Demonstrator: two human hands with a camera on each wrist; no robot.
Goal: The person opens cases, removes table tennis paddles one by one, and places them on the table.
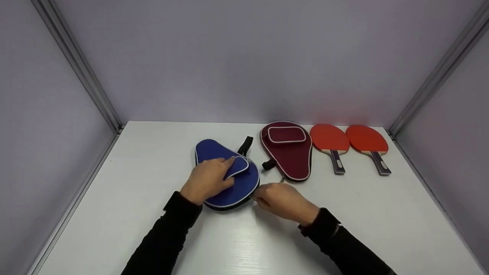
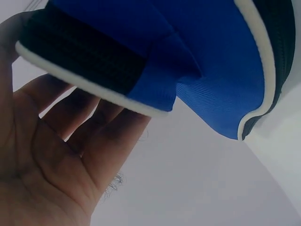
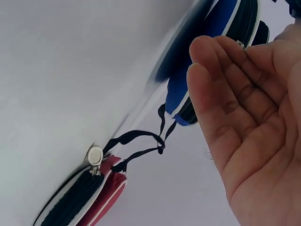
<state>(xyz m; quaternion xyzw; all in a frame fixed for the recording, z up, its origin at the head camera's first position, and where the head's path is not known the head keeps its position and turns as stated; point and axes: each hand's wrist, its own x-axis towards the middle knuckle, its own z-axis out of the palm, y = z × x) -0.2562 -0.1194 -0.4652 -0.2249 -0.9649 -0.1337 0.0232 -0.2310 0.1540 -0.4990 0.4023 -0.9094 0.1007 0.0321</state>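
A blue paddle case point(image 1: 237, 187) with white piping lies on the white table point(image 1: 133, 214). My left hand point(image 1: 208, 177) rests flat on it, fingers straight over the small front pocket point(image 1: 238, 166). In the left wrist view the straight fingers point(image 2: 94, 127) lie against the blue case point(image 2: 211, 56). My right hand point(image 1: 280, 200) is at the case's near right edge. Its fingertips point(image 3: 207, 52) meet the zipper line of the blue case point(image 3: 178, 89), and a small metal pull point(image 3: 241, 44) shows pinched at them.
A maroon case point(image 1: 288, 154) lies zipped just right of the blue one, its metal pull point(image 3: 95, 154) and black cord point(image 3: 141, 146) showing in the right wrist view. Two red paddles point(image 1: 329, 138) point(image 1: 366, 139) lie side by side further right. Grey walls enclose the table.
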